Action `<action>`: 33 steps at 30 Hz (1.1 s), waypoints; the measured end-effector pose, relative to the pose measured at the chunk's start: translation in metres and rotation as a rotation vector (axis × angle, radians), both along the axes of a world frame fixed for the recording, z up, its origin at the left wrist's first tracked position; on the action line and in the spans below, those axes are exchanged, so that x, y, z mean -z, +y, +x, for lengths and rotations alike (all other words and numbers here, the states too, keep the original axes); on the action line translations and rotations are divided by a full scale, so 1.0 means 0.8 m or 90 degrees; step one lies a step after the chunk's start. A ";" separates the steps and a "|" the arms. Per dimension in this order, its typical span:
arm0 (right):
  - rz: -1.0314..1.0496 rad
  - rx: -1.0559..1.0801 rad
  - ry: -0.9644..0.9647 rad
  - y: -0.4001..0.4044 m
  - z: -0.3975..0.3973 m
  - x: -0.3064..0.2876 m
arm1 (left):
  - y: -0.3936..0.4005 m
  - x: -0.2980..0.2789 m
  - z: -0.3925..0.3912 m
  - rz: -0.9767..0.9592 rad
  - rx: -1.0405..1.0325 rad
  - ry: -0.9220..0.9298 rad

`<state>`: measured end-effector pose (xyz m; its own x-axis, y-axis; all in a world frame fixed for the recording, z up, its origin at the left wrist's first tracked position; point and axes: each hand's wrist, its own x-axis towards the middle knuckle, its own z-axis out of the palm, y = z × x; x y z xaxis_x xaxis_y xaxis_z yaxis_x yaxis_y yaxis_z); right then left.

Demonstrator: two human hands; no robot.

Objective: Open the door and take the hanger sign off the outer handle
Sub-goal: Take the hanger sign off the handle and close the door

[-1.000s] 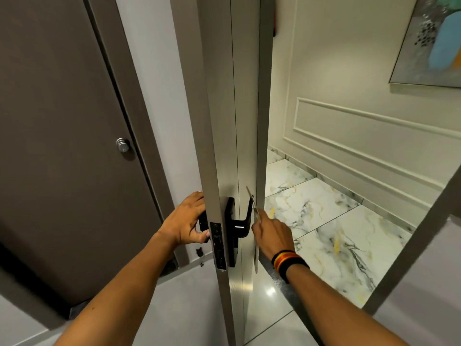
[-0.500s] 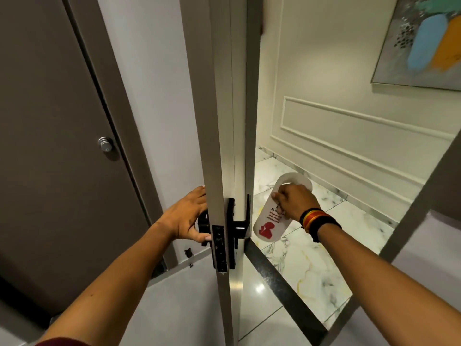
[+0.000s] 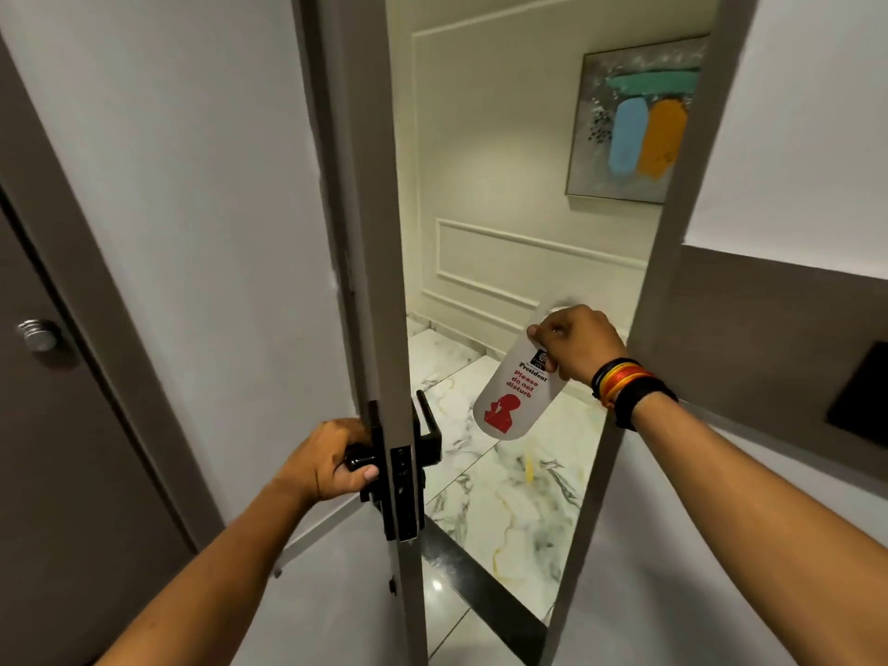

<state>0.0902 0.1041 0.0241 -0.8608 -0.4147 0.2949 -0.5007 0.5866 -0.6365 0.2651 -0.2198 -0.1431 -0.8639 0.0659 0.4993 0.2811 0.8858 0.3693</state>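
Observation:
The grey door point(image 3: 370, 185) stands open, seen edge-on in the middle of the view. My left hand point(image 3: 326, 461) grips the black inner handle point(image 3: 358, 459) on its near side. The black outer handle point(image 3: 429, 427) sticks out on the far side with nothing hanging on it. My right hand point(image 3: 576, 346) holds the white hanger sign point(image 3: 514, 401) by its top, in the air to the right of the outer handle. The sign hangs tilted and reads "Please do not disturb" in red.
The door frame point(image 3: 672, 242) runs up the right side of the opening. Beyond lies a marble floor point(image 3: 504, 492) and a cream panelled wall with a painting point(image 3: 634, 122). A brown door with a round knob point(image 3: 38, 335) is at the left. A black panel point(image 3: 860, 396) sits on the right wall.
My right hand has pulled the sign off the outer handle and carried it right and up, away from the door. My left hand has stayed on the inner handle.

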 end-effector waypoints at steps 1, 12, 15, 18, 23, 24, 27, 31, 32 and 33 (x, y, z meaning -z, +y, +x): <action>-0.001 0.006 0.007 0.007 -0.001 -0.002 | 0.007 0.004 -0.007 0.010 -0.025 -0.001; -0.029 0.086 0.037 0.089 -0.006 -0.016 | 0.152 0.019 -0.092 0.244 -0.219 -0.074; -0.033 0.114 0.054 0.111 -0.009 -0.016 | 0.174 0.013 -0.117 0.243 -0.221 -0.110; -0.034 0.161 0.077 0.133 -0.016 -0.017 | 0.194 0.009 -0.145 0.254 -0.215 -0.129; 0.015 0.218 0.117 0.169 -0.020 -0.027 | 0.228 -0.005 -0.184 0.252 -0.211 -0.165; 0.034 0.229 0.129 0.175 -0.019 -0.030 | 0.234 -0.007 -0.192 0.243 -0.219 -0.171; 0.099 0.273 0.169 0.193 -0.019 -0.042 | 0.250 -0.009 -0.224 0.231 -0.237 -0.189; 0.156 0.308 0.193 0.213 -0.021 -0.052 | 0.268 -0.010 -0.260 0.205 -0.252 -0.211; 0.168 0.315 0.195 0.218 -0.023 -0.053 | 0.273 -0.010 -0.268 0.202 -0.256 -0.210; 0.178 0.319 0.195 0.221 -0.024 -0.053 | 0.278 -0.011 -0.274 0.201 -0.260 -0.206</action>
<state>0.0713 0.2811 0.0666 -0.8638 -0.0825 0.4971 -0.2587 0.9192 -0.2970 0.0457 0.0022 -0.1346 -0.8992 -0.4116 0.1481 -0.2295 0.7321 0.6414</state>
